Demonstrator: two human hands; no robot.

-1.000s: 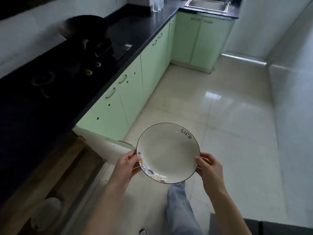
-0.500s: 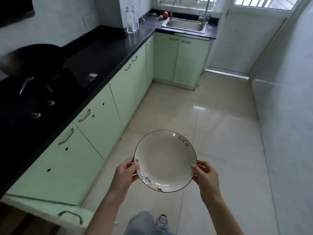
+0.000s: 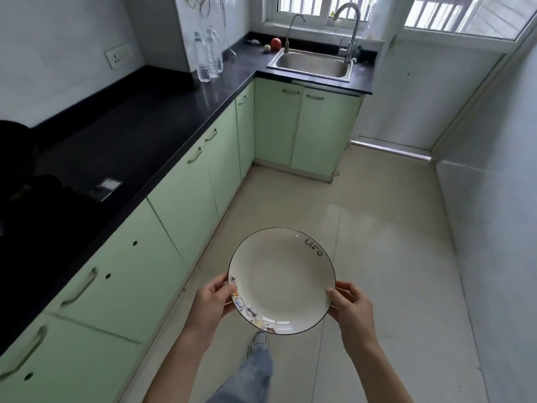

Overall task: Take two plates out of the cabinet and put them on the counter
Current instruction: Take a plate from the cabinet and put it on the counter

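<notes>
Head view shows the black counter (image 3: 139, 132) running along the left side. The plate (image 3: 282, 280) is held in the air over the floor, to the right of the counter and well apart from it. The left hand (image 3: 213, 305) and the right hand (image 3: 350, 311) pinch its opposite rims, thumbs on top. The left hand is nearer the counter, so I judge the plate must go leftward

steel sink (image 3: 312, 65) | curved tap (image 3: 354, 33) | two bottles (image 3: 203, 61) (clear plastic) | red fruit (image 3: 276, 43) beside sink
</notes>
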